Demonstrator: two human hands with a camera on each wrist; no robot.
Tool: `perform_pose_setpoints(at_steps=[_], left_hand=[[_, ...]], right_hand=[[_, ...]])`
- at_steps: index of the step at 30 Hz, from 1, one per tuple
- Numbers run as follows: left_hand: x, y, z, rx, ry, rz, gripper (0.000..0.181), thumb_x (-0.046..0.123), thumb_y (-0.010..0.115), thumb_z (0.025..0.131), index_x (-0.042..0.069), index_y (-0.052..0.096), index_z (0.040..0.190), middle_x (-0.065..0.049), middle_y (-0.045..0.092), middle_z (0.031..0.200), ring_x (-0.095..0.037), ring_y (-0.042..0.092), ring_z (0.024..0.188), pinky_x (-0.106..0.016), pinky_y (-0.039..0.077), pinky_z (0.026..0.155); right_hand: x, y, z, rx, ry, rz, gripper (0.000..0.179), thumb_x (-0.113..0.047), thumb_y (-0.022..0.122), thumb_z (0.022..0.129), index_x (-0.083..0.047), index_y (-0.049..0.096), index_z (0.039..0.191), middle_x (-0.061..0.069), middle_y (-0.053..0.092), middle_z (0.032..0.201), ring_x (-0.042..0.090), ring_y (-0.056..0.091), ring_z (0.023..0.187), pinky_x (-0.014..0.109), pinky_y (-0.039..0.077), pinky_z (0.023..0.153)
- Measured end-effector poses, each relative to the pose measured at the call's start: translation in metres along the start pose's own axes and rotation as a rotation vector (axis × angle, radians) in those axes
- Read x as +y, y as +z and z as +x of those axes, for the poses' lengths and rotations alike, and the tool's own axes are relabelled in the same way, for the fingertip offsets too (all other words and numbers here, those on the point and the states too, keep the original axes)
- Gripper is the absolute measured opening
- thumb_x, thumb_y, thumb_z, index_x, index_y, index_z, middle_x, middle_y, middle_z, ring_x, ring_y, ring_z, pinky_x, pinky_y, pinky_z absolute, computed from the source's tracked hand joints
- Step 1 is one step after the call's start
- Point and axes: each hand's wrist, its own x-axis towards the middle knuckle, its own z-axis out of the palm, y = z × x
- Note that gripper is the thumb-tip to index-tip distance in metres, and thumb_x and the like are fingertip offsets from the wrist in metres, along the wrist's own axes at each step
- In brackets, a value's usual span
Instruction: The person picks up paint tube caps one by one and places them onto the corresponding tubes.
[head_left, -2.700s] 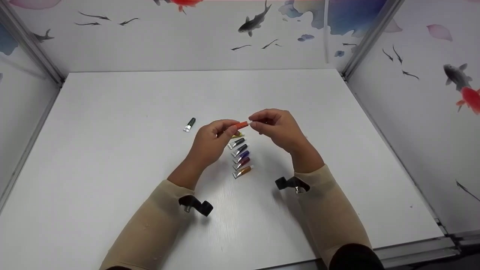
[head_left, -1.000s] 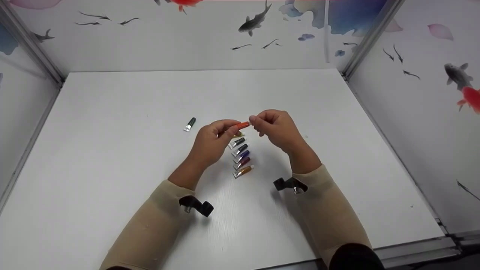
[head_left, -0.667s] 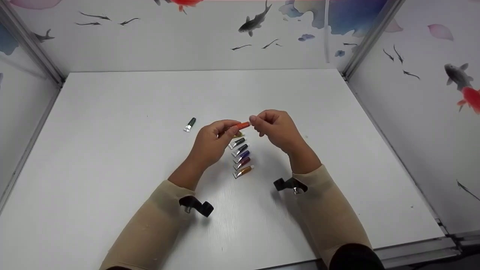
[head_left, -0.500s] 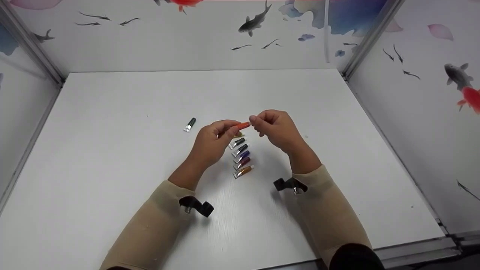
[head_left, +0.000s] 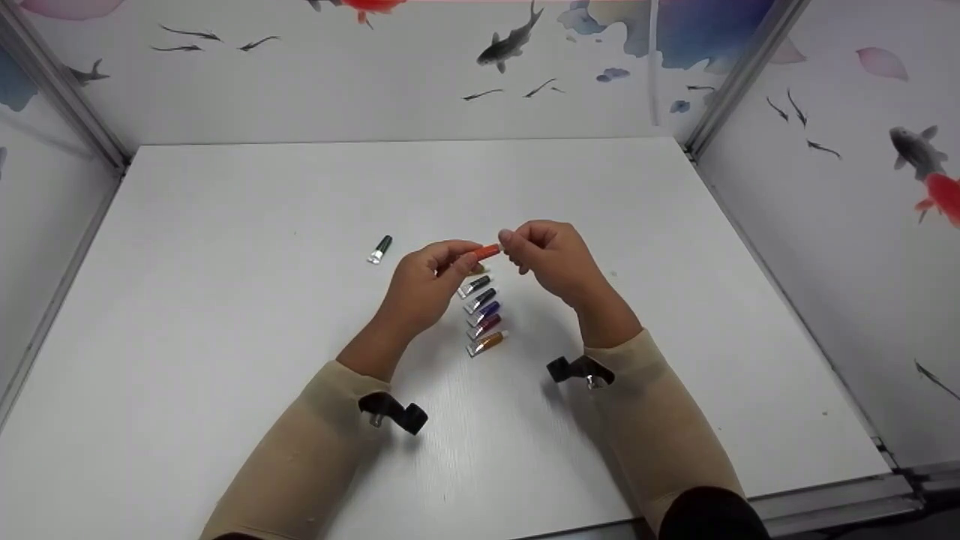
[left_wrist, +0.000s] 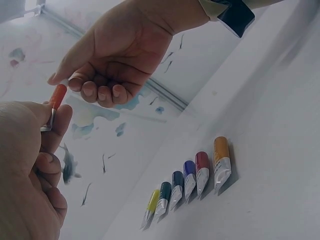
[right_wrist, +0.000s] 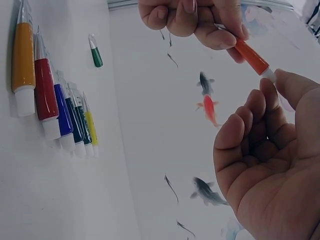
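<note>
An orange paint tube (head_left: 487, 252) with a white cap (right_wrist: 269, 74) is held up above the table between both hands. My left hand (head_left: 429, 281) pinches the silver end of the tube between thumb and fingers. At the other end, the thumb and forefinger of my right hand (head_left: 556, 259) pinch the white cap, with the remaining fingers curled loosely, as the right wrist view shows. Below the hands lies a row of paint tubes: yellow (left_wrist: 153, 201), several dark blue, green and violet ones, a red tube (left_wrist: 202, 167) and an ochre tube (head_left: 486, 343) nearest me.
A separate dark green tube (head_left: 380, 249) lies on the white table (head_left: 247, 300) to the left of my left hand. Panels painted with fish (head_left: 504, 46) enclose the back and sides. A black wrist mount (head_left: 394, 412) sticks out from each sleeve.
Since the earliest frame, my right thumb has shifted up and the other fingers have turned about the cap. The left hand keeps its hold on the tube. Over the last second both hands are nearly still.
</note>
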Motion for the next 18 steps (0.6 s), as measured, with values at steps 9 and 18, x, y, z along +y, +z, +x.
perform_pose_setpoints(at_steps=[9, 18], left_hand=[[0.0006, -0.0001, 0.0005, -0.007, -0.02, -0.006, 0.026, 0.042, 0.064, 0.108, 0.029, 0.076, 0.127, 0.007, 0.081, 0.111, -0.013, 0.072, 0.11, -0.038, 0.058, 0.095], [0.0001, -0.0009, 0.0005, -0.005, -0.011, 0.001, 0.027, 0.043, 0.064, 0.108, 0.029, 0.075, 0.127, 0.006, 0.081, 0.111, -0.014, 0.072, 0.109, -0.037, 0.058, 0.095]], right_hand=[[-0.0002, 0.0009, 0.0001, 0.001, -0.008, 0.008, 0.033, -0.037, 0.069, 0.105, -0.013, 0.073, 0.082, 0.002, 0.064, 0.08, 0.021, 0.061, 0.075, 0.03, 0.055, 0.07], [-0.0001, 0.0017, 0.0008, -0.002, -0.016, 0.0, 0.034, -0.038, 0.068, 0.105, -0.014, 0.073, 0.081, 0.002, 0.064, 0.079, 0.021, 0.06, 0.074, 0.035, 0.055, 0.07]])
